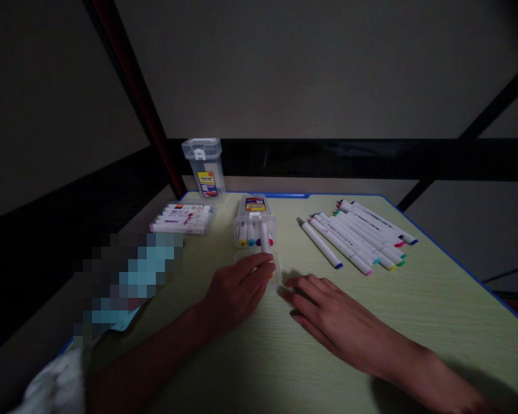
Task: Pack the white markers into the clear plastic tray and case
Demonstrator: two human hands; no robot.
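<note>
Between the fingers of my left hand (239,290) is a white marker (265,237), its far end at the mouth of a clear plastic marker case (242,206). The case lies on its side with its lid (279,275) open toward me. Inside it, several markers (251,234) show yellow, blue, purple and red ends. My right hand (323,310) rests low over the table beside the lid, fingers loosely spread and holding nothing. To its upper right, several white markers (358,233) with coloured ends lie in a loose pile, and one blue-ended marker (322,244) sits at their left.
An upright clear case (205,167) with a yellow label stands at the back left. In front of it lies a flat clear pack of markers (183,218). A blurred-out light blue object (133,287) is at the left edge of the pale table (414,322). Behind is a grey wall.
</note>
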